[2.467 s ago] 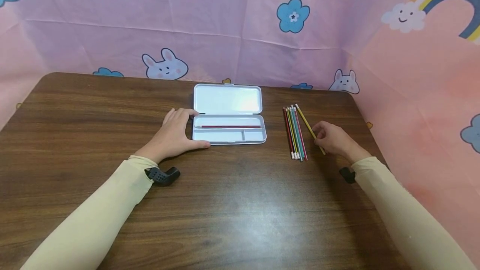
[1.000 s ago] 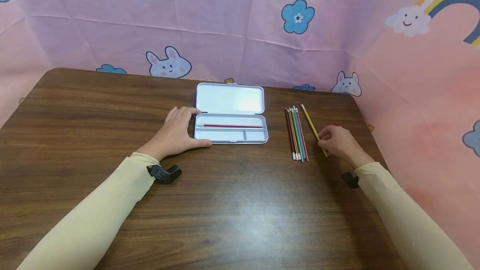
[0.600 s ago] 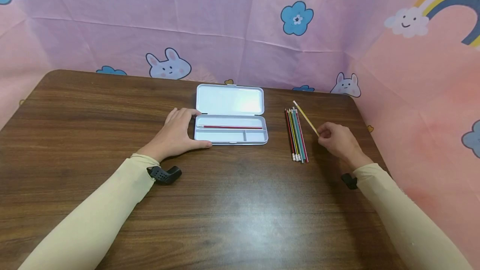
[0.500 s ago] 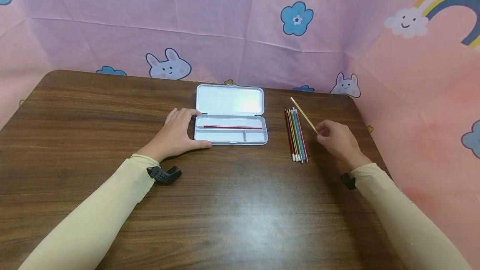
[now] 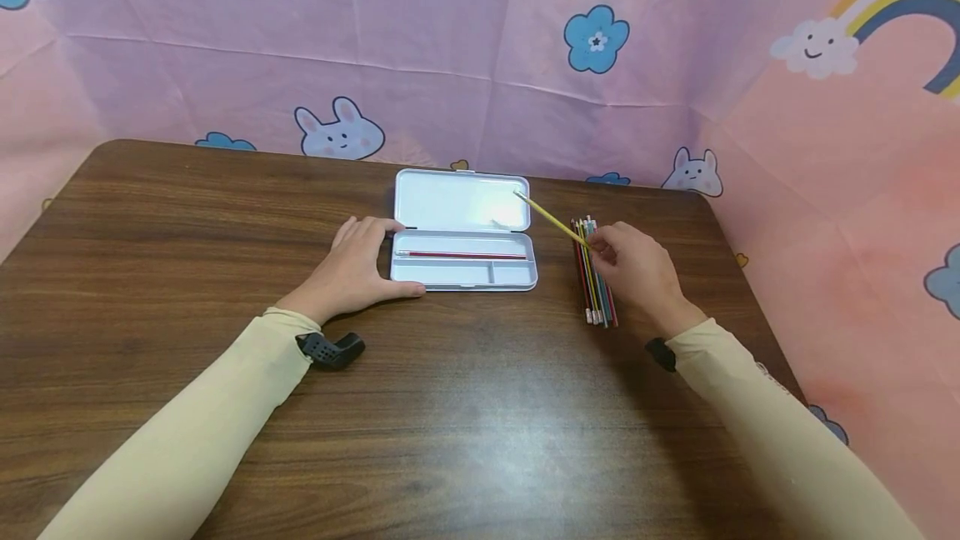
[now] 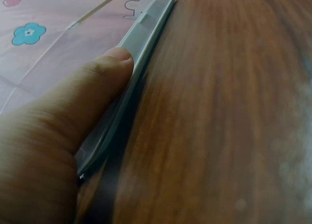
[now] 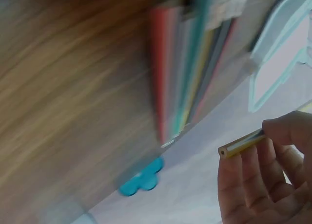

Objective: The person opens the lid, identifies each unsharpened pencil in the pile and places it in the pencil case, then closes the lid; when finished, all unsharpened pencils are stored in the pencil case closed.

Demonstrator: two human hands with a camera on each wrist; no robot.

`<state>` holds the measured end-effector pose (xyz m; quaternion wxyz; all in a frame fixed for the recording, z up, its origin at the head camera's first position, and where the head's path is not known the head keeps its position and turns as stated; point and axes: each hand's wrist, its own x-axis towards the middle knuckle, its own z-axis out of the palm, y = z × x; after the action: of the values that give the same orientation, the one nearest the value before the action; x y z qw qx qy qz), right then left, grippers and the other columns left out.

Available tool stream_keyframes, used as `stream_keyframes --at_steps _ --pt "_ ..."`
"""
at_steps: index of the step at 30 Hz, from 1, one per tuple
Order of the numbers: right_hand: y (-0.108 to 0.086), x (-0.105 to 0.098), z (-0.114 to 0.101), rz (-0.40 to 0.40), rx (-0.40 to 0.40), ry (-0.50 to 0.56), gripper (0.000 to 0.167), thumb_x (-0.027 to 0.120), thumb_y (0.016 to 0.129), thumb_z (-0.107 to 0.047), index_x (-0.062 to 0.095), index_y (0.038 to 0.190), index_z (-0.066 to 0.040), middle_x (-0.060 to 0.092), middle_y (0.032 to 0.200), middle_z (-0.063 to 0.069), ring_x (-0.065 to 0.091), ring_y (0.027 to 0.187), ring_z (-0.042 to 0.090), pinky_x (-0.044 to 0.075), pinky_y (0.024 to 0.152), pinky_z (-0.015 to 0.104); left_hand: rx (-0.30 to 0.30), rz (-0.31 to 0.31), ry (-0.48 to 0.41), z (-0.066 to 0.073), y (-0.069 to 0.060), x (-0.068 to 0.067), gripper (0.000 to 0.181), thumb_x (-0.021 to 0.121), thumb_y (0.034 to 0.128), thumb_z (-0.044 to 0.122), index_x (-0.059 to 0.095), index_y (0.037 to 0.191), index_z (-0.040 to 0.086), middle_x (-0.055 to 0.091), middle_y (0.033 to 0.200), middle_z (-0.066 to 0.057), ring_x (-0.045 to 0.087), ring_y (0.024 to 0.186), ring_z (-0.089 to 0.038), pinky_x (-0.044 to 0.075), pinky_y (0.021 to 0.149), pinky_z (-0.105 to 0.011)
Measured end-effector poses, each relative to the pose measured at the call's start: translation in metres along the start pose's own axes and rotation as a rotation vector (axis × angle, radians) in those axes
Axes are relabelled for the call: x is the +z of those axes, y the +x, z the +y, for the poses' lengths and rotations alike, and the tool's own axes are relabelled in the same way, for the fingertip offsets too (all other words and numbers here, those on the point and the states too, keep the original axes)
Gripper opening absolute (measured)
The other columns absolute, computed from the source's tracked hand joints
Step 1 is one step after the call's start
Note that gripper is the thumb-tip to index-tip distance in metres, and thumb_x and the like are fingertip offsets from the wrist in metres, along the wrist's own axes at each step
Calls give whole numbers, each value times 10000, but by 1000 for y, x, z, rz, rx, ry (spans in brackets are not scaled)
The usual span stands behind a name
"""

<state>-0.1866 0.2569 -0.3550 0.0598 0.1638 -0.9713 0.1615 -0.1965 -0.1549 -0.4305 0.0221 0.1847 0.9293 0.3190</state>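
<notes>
A white pencil case (image 5: 450,275) lies with its lid up in the middle of the table, a red pencil (image 5: 465,256) in its long rear compartment. My left hand (image 5: 348,269) holds the case's left end, thumb at the front edge and fingers near the hinge; the left wrist view shows the thumb (image 6: 97,87) on the case's edge. Between thumb and fingers, my right hand (image 5: 637,269) pinches a yellow pencil (image 5: 551,219) near one end. Its white-tipped far end points left, across the lid in the head view. In the right wrist view, the held pencil's unsharpened end (image 7: 223,152) shows.
Several pencils (image 5: 591,290) lie side by side on the wooden table (image 5: 465,407) right of the case, partly under the right hand in the head view. A pink printed cloth (image 5: 450,48) hangs behind and right of the table.
My right hand has picked up the yellow pencil from the table and carried it left, over the other pencils toward the case. The left hand stays at the case.
</notes>
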Motion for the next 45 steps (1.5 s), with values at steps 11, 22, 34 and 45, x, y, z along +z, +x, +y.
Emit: stream_keyframes --at_steps 11,22,34,45 --pt "21 17 -42 -30 -81 7 157 706 967 -80 751 1117 -86 689 1015 38 654 875 198 574 694 384 3 3 -1 -3 0 1 1064 792 742 735 424 1494 78 467 1494 -125 398 1396 -306 74 1270 -529" --pt "32 34 -62 -41 -189 -8 176 709 951 -72 764 1115 -107 710 1002 29 644 864 178 552 680 343 9 0 8 -2 -1 0 1063 794 742 731 424 1496 79 468 1488 -123 404 1384 -305 80 1268 -532" --pt "42 52 -75 -32 -263 -90 131 688 990 -120 775 1084 -147 740 1006 29 664 916 205 573 663 379 11 5 13 -1 -1 0 1056 803 738 723 429 1490 81 470 1487 -119 406 1373 -297 92 1263 -534" --pt "48 57 -86 -65 -297 -176 161 662 1006 -121 785 1109 -133 735 984 33 667 901 204 588 680 374 14 9 15 1 -1 -1 1058 808 737 718 435 1485 69 478 1478 -125 410 1360 -298 110 1258 -531"
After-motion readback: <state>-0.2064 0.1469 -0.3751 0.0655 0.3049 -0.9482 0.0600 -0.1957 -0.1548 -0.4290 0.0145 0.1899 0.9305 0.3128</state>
